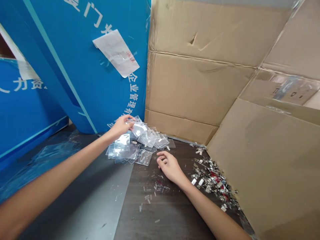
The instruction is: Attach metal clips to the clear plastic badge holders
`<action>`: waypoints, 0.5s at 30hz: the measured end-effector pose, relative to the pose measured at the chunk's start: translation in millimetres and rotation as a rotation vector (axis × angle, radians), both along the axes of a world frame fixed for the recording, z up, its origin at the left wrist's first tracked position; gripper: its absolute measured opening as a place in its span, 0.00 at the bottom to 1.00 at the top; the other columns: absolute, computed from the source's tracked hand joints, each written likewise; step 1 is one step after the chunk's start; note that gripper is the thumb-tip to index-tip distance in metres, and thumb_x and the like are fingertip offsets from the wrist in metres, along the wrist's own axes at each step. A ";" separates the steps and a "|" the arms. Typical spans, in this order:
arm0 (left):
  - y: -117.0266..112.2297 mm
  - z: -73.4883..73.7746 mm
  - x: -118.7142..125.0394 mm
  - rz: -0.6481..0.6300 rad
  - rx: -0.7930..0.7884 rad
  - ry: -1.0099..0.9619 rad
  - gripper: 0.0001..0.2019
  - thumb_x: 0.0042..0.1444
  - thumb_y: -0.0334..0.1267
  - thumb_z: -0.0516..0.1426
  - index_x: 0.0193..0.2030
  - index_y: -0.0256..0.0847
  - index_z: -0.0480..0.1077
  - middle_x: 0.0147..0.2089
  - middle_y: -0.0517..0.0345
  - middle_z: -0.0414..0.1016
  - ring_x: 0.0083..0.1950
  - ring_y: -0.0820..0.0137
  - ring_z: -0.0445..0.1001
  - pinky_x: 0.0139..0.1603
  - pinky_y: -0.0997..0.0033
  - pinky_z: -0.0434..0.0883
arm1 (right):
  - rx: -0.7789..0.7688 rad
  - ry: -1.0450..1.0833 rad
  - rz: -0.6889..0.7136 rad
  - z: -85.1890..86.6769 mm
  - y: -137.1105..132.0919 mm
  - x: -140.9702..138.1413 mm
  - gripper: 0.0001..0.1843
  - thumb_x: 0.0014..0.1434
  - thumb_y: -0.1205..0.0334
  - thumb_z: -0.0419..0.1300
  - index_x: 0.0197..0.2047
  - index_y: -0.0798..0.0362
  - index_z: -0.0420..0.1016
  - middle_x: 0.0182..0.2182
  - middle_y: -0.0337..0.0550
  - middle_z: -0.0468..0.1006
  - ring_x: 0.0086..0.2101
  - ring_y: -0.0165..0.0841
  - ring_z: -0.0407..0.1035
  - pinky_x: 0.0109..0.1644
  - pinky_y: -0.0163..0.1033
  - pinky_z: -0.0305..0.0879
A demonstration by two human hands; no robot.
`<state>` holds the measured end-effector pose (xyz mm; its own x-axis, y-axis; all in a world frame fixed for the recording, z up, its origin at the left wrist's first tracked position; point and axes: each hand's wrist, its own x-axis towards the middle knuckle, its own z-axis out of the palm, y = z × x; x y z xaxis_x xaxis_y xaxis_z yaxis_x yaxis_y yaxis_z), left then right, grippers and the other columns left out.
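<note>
My left hand (123, 126) reaches to the back of a heap of clear plastic badge sleeves (125, 151). Thumb and fingers close on the edge of one clear sleeve (138, 129) on top. Several flat sleeves overlap beneath and beside it, some with small pale tabs. My right hand (170, 166) hovers over the dark table just right of the heap, with its fingers curled in towards the thumb. Whatever lies inside those fingers, if anything, is hidden. To its right, small metal badge clips (210, 178) lie in a loose pile.
Blue printed panels (100, 90) rise at the back left, with a white paper (117, 53) stuck on. Cardboard walls (190, 86) close off the back and right. Small clear strips (147, 197) are scattered on the dark tabletop (160, 230). A grey sheet (100, 200) covers its left part.
</note>
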<state>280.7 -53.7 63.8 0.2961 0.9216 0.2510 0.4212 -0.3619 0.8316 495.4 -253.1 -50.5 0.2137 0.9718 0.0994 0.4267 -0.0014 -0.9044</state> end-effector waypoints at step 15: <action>0.4 -34.1 -82.9 0.197 0.269 0.597 0.29 0.64 0.48 0.56 0.67 0.34 0.76 0.67 0.30 0.73 0.77 0.37 0.67 0.80 0.38 0.63 | -0.312 -0.668 -0.241 57.6 -20.7 34.9 0.18 0.76 0.68 0.61 0.64 0.65 0.81 0.65 0.74 0.76 0.68 0.63 0.71 0.70 0.63 0.69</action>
